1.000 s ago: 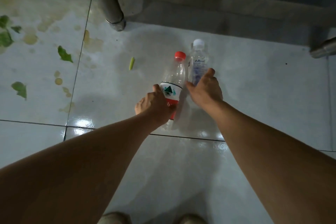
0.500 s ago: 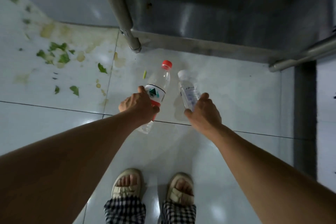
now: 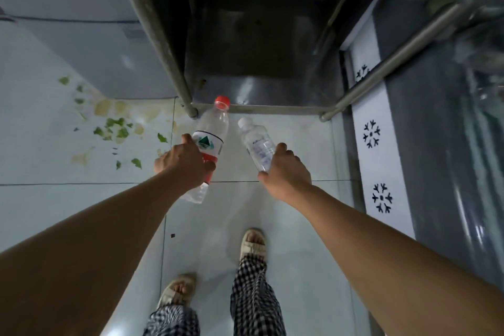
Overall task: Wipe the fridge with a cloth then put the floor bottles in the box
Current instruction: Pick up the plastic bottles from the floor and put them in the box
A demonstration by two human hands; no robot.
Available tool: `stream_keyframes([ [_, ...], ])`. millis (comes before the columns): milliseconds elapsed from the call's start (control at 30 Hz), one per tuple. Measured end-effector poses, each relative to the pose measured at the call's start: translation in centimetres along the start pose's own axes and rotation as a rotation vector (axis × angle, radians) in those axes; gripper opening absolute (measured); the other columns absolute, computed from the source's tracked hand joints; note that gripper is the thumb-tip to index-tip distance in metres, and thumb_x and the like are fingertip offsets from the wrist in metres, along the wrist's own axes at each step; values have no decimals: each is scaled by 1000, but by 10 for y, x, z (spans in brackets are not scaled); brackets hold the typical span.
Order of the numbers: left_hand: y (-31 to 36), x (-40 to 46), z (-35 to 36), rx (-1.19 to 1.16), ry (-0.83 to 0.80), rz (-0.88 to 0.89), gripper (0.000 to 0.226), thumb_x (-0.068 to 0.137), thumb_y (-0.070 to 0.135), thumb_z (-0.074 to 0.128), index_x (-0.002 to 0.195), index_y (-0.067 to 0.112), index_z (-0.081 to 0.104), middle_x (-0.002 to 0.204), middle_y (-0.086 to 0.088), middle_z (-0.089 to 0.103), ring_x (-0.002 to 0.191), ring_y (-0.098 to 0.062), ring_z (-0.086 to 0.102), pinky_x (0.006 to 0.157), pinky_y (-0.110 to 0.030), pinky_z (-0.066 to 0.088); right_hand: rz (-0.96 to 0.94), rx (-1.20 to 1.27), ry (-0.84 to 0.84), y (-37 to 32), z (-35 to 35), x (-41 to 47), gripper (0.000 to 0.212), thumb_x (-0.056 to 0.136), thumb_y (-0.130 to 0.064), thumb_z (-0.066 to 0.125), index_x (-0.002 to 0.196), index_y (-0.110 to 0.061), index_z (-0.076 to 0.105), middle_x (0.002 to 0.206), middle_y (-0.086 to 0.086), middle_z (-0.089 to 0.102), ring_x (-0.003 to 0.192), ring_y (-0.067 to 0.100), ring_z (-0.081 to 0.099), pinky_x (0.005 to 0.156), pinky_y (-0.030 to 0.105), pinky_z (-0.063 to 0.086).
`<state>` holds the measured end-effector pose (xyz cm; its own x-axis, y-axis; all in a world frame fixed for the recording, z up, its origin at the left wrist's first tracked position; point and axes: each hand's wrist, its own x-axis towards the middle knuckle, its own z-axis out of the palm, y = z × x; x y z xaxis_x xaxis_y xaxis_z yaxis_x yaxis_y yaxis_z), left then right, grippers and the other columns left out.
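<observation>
Steel fills the space beyond my fingers: a table with a dark underside, one leg coming down to the floor just past my left knuckles, another slanting off beyond my right. Pale glossy tiles lie under both hands, stained yellowish well left of my left fingers, with green leaf scraps scattered there. Right of my right hand runs a white strip with black snowflake marks on a dark panel. Below my wrists I see checked trousers and sandals. My left hand is curled round the lower body of the red-capped bottle, thumb on the white label with its green triangles, cap pointing away from me and the base poking out below my palm. My right hand grips the lower part of the white-capped bottle, fingers wrapped round it, index finger lying along its side, cap tilted toward the other bottle. Both bottles look clear and are held above the floor, near each other but apart, my hands on either side.
</observation>
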<state>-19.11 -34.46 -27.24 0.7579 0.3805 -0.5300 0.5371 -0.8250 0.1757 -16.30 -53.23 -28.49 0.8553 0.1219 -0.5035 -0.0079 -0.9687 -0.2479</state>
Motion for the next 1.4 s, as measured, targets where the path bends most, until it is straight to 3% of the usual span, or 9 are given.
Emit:
stream_keyframes([
  [267,-4,-87,-58,43,32,220,56,81,45,66,116,12,37,110,-12,63,97,-32,61,87,-40,47,113,36,130,-10,-44,-129,49,85,-34,58,118,-8,34,116,12,53,105,29,54,70,32,37],
  [500,-19,-187,-90,191,84,475,67,82,49,61,134,15,34,123,-9,56,112,-28,55,94,-40,42,284,97,263,-18,-43,-274,52,87,-36,58,122,-7,32,117,13,54,104,30,56,69,30,40],
  [667,-21,-271,-87,397,1,674,73,86,49,55,140,12,23,132,-12,50,118,-30,52,99,-42,43,445,171,288,-12,-19,-387,56,86,-37,57,122,-5,31,118,15,55,106,29,56,79,33,46],
  [967,-9,-438,-26,560,-10,1012,63,81,53,60,124,16,32,115,-8,59,98,-24,61,82,-35,49,762,343,391,33,43,-583,63,81,-42,60,127,-10,32,120,11,56,107,29,56,79,32,43],
  [1200,-19,-607,51,650,-13,1234,56,81,53,56,118,16,36,102,-3,58,96,-24,60,71,-28,39,949,482,472,70,128,-763,67,81,-39,62,130,-5,32,120,13,55,107,31,57,77,32,43],
  [1400,-52,-768,127,693,-84,1475,56,82,55,55,115,14,37,108,-7,60,99,-28,59,71,-30,39,1143,538,525,91,202,-928,61,82,-38,64,124,-7,35,122,13,55,109,31,56,78,32,43],
])
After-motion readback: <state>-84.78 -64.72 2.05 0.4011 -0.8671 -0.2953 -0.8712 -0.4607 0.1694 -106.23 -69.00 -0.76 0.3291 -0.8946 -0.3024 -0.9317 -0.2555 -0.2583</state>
